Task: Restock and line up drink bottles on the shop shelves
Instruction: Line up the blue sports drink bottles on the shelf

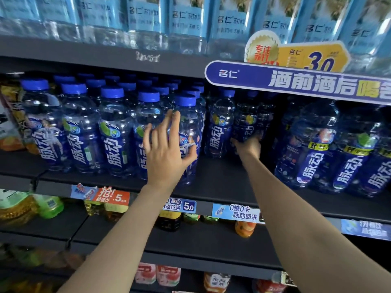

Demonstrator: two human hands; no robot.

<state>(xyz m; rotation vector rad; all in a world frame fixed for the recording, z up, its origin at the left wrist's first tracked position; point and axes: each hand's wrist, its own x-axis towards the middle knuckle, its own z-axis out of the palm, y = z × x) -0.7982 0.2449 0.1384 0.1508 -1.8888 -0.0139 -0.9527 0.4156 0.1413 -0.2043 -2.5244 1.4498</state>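
Shop shelf (211,187) mid-frame: my left hand (165,149) is spread wide, my right hand (248,145) holds a back bottle (246,123); I should pull it forward gently.

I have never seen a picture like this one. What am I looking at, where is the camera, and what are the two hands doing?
This is one picture, taken by a wide-angle camera worn on a person's head, looking at shop shelves. There is no machine: both arms belong to that person.

The left hand is spread, fingers fairly straight, at the front bottle, a blue-capped drink in the front row; contact is hard to judge.

The right hand reaches deeper into the shelf and seems to take a bottle standing further back; its fingers are mostly hidden, so the grip is uncertain.

Above stand pale blue water bottles. Price tags line the shelf edge, with other drinks below.
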